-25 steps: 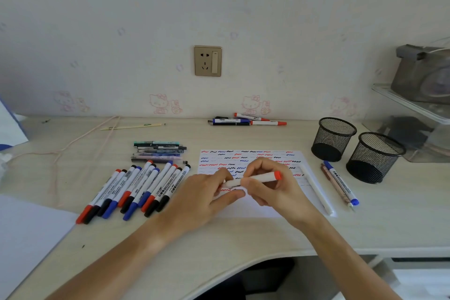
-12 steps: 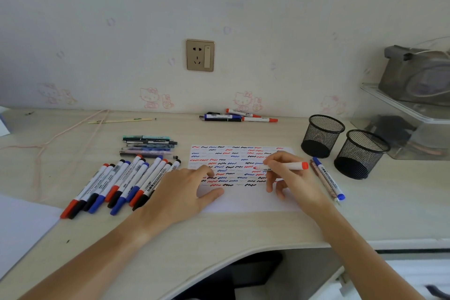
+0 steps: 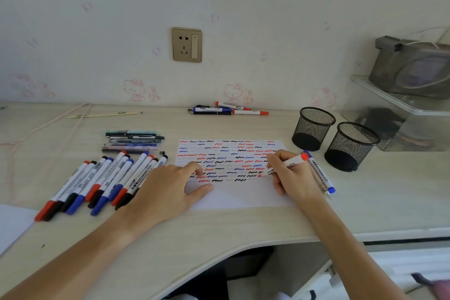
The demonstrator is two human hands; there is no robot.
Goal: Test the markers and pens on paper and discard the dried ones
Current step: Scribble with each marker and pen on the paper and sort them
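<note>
Gripping red marker [image 3: 285,165] in writing hold, right hand [image 3: 293,174] rests heel on paper's [image 3: 243,197] right edge; tip touching sheet among red, blue, black squiggles, capped end angled up-right. Left hand [image 3: 168,190] lies flat, fingers spread and relaxed, pressing paper's left side, forearm crossing desk [image 3: 219,234] edge. Row of markers [image 3: 102,182] just left of that hand.

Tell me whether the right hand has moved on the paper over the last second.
Yes. The right hand, holding the red marker, went from the paper's middle toward its right edge, nearer the mesh cups.
</note>
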